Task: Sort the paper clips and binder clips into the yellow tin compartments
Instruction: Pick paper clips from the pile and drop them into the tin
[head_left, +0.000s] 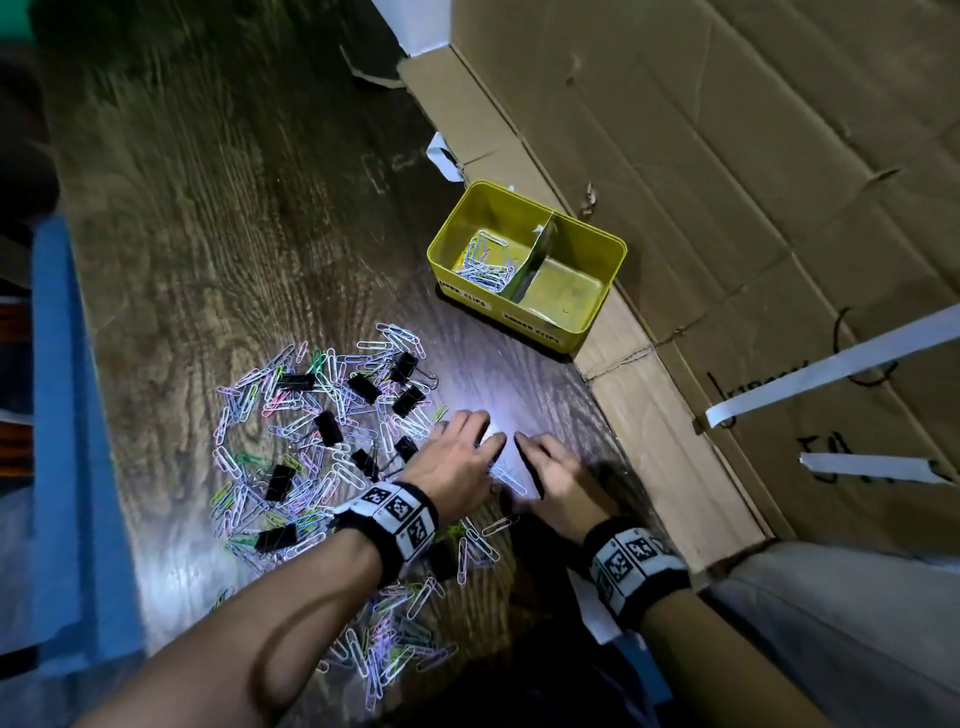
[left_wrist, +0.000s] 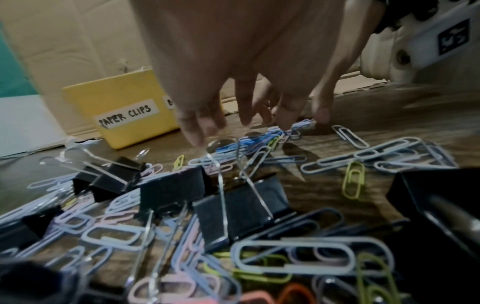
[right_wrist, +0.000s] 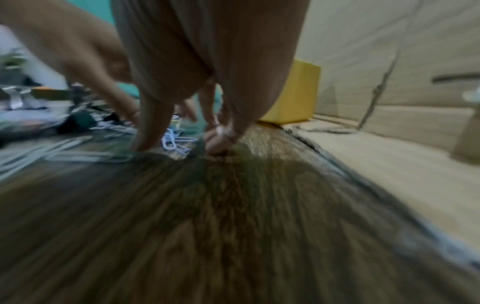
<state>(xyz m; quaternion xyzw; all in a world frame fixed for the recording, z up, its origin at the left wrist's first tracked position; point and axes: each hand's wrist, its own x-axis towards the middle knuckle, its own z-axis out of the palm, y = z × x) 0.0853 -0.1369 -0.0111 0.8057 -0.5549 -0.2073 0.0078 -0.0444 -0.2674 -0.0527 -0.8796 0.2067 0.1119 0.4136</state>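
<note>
A yellow tin (head_left: 613, 244) stands at the back right, split by a divider. Its left compartment, labelled PAPER CLIPS, holds several paper clips (head_left: 483, 265); the right compartment (head_left: 566, 291) shows only bare floor. A mixed pile of pastel paper clips (head_left: 270, 467) and black binder clips (head_left: 328, 426) covers the wooden table. My left hand (head_left: 467, 431) and right hand (head_left: 545, 462) meet at the pile's right edge. Their fingertips rest on the table around a small cluster of paper clips (head_left: 501, 467). In the right wrist view the cluster (right_wrist: 172, 142) lies loose between finger and thumb.
A cardboard wall (head_left: 727, 182) rises on the right, with its flap (head_left: 649, 415) lying along the table beside the tin. At the left table edge runs a blue object (head_left: 67, 441). More paper clips (head_left: 395, 644) lie under my left forearm.
</note>
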